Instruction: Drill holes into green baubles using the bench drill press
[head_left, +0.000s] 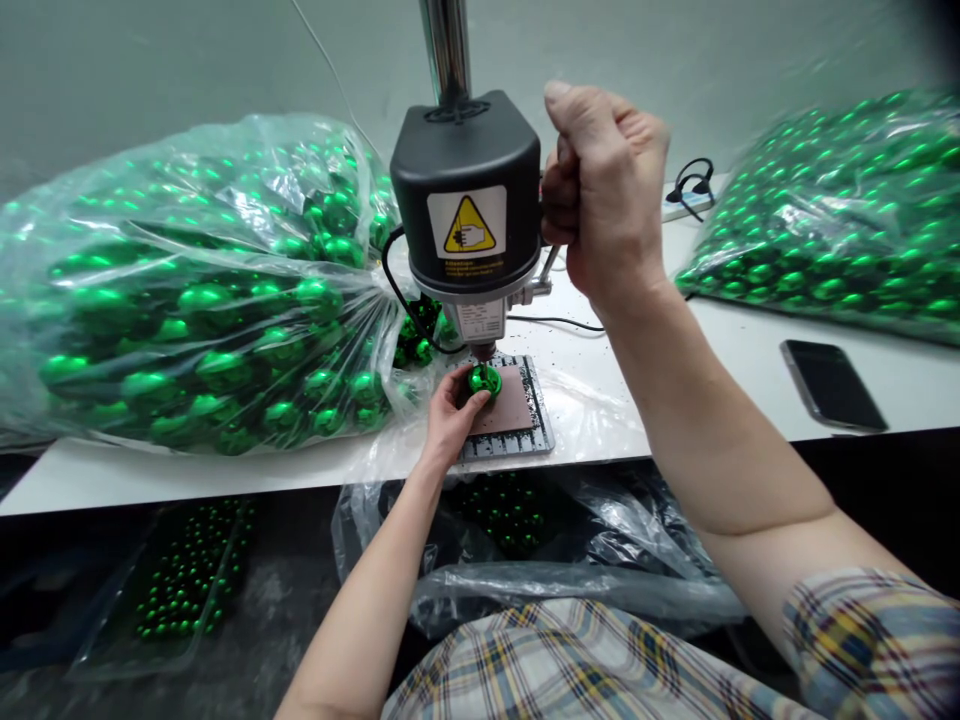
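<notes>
So the shiny green plastic-looking ball [484,381] sits on a flat pinkish square pad [514,405], right under the brown-tipped chuck [484,352] of a black and silver bench drill [465,190]. Can't tell if the tip is actually touching the ball or just above it. The left hand [451,412] is clamped on the ball from the left, thumb on the near side and fingers round the far side. My guess is that's because a round thing would roll otherwise, and a side grip leaves the top free.

The pad lies on a grey slotted metal base plate [545,440] scattered with dark specks, probably so the ball isn't resting on bare metal. The right hand [619,180] is a tight fist up beside the drill's right side. Fingers hide most of what's inside, but a thin silver metal lever [552,265] runs up to it, so I'd say it's clamped on that.

Further out on the white desk [75,480]: a huge clear plastic bag of green balls [112,190] on the left, another bulging clear sack of green balls [840,210] far right, both off to the sides, which leaves elbow room. A black phone [834,385] lies near the right edge. Below the near edge there's a crumpled clear plastic bag [577,590] with more green balls inside, handily close.
</notes>
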